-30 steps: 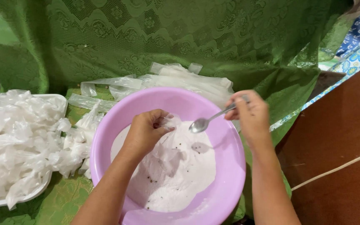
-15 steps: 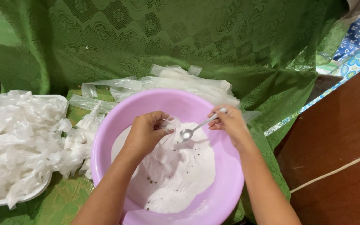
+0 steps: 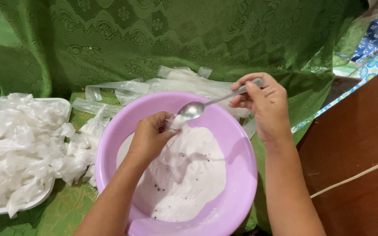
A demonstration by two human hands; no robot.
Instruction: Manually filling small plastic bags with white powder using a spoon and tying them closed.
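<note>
Pink-white powder fills the purple basin (image 3: 241, 175). My left hand (image 3: 149, 137) pinches a small clear bag (image 3: 171, 150) open just over it; right hand (image 3: 263, 102) grips the metal spoon (image 3: 197, 108) by the handle, bowl tipped at the bag's mouth. Best w/ mouth wide & spoon low, tilting slowly. Filled bags heap on the white tray (image 3: 62, 105), left.

Filled clear plastic packets (image 3: 18, 144) heaped on white tray (image 3: 64, 104), left; empty clear bags (image 3: 154, 85) behind bowl (image 3: 237, 183).

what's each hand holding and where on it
The right hand pinches the metal spoon at the handle's far end. The left hand holds a small clear plastic bag by its mouth.
</note>
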